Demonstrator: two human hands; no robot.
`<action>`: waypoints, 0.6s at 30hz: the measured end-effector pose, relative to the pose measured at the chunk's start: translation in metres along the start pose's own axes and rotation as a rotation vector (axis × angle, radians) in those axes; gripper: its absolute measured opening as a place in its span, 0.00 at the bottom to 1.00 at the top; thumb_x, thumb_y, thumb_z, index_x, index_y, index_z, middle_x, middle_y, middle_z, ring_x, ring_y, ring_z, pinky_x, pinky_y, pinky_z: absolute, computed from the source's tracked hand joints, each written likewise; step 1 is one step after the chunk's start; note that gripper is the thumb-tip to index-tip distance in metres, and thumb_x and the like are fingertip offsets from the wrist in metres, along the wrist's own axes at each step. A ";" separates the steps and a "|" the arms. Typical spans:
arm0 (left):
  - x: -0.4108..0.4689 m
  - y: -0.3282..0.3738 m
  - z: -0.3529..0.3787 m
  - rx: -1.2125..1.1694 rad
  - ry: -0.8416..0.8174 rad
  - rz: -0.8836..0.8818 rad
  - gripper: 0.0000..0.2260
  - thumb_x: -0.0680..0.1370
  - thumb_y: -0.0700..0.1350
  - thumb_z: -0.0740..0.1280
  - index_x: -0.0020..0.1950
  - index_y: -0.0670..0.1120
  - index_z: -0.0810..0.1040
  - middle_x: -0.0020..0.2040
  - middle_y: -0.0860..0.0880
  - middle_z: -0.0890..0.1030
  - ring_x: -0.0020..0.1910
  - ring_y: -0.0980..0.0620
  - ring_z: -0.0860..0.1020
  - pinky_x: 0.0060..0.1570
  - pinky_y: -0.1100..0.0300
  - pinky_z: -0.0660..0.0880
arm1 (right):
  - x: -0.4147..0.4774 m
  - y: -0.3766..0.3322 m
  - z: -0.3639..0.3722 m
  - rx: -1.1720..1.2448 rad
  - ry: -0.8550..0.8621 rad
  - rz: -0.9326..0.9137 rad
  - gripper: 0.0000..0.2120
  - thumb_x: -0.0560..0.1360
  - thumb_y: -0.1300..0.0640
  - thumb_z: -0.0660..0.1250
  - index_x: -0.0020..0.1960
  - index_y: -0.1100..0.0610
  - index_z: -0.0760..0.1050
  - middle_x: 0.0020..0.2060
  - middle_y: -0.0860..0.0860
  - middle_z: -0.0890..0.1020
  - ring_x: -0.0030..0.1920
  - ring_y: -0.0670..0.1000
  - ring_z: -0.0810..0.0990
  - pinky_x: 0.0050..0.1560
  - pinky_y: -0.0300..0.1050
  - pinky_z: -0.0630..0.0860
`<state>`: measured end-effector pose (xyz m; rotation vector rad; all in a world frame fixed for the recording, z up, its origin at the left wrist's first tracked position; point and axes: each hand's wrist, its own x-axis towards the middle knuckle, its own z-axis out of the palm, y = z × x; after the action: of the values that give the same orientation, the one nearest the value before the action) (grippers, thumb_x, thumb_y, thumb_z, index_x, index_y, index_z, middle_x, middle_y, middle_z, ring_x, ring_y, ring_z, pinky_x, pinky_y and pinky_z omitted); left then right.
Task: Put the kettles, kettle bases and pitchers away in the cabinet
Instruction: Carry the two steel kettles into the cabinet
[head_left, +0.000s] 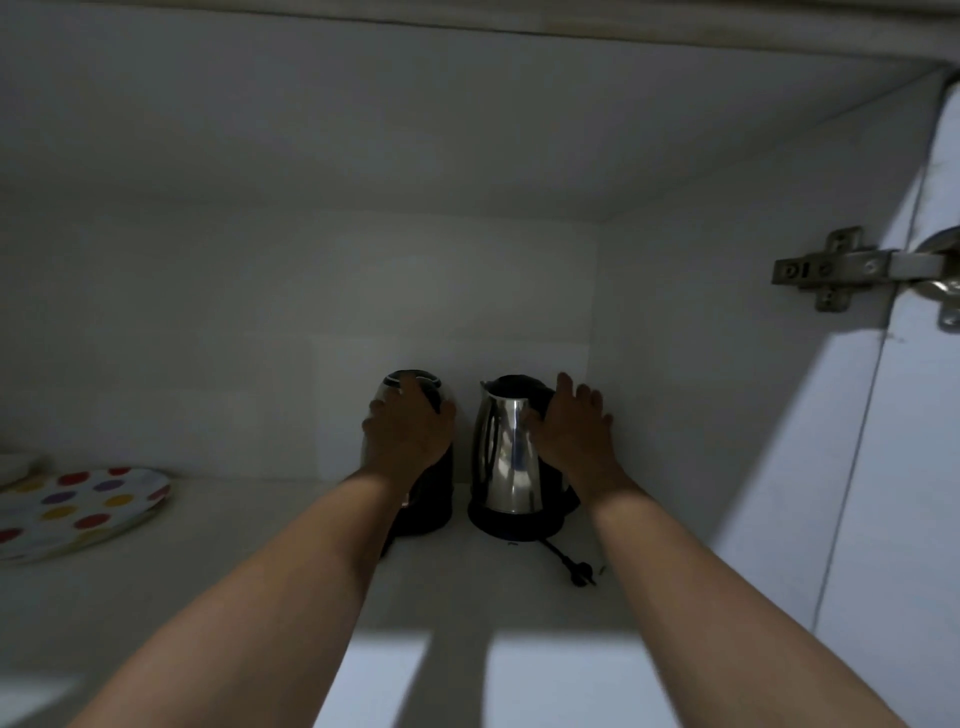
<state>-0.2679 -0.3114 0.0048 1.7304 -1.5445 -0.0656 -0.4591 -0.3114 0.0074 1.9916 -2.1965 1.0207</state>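
Two kettles stand side by side at the back of a white cabinet shelf (260, 582). The right one is a shiny steel kettle (506, 457) on a round black base (511, 522), its black cord and plug (574, 564) trailing forward. My right hand (571, 431) lies against its right side near the handle, fingers spread. The left kettle (431, 499) is dark with a steel top, largely hidden behind my left hand (410, 426), which wraps around its upper part. I cannot see a base under the left kettle.
A plate with coloured dots (78, 509) lies at the shelf's left, with a white dish edge (15, 465) behind it. The cabinet's right wall carries a metal hinge (841, 270), and the open door (924, 467) stands at the right.
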 end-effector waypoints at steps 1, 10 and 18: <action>-0.002 0.000 -0.005 0.030 -0.022 0.057 0.24 0.77 0.60 0.60 0.70 0.49 0.68 0.67 0.42 0.74 0.64 0.37 0.72 0.62 0.45 0.71 | -0.003 -0.005 -0.003 -0.008 0.009 -0.026 0.35 0.82 0.44 0.60 0.81 0.58 0.52 0.77 0.62 0.60 0.79 0.65 0.54 0.76 0.66 0.55; -0.063 -0.023 -0.103 0.254 -0.098 0.317 0.25 0.82 0.57 0.56 0.78 0.51 0.61 0.74 0.43 0.68 0.74 0.41 0.63 0.71 0.47 0.62 | -0.074 -0.068 -0.041 -0.139 -0.071 -0.186 0.29 0.81 0.42 0.59 0.77 0.56 0.62 0.74 0.61 0.66 0.76 0.64 0.60 0.74 0.64 0.60; -0.156 -0.085 -0.201 0.399 -0.014 0.290 0.27 0.82 0.58 0.56 0.77 0.46 0.62 0.71 0.39 0.72 0.69 0.38 0.69 0.68 0.43 0.66 | -0.191 -0.142 -0.058 -0.089 -0.098 -0.277 0.29 0.80 0.43 0.61 0.75 0.58 0.65 0.73 0.62 0.68 0.75 0.65 0.63 0.73 0.64 0.62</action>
<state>-0.1332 -0.0804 0.0219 1.7801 -1.8985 0.4022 -0.3196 -0.1124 0.0378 2.2647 -1.8953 0.7931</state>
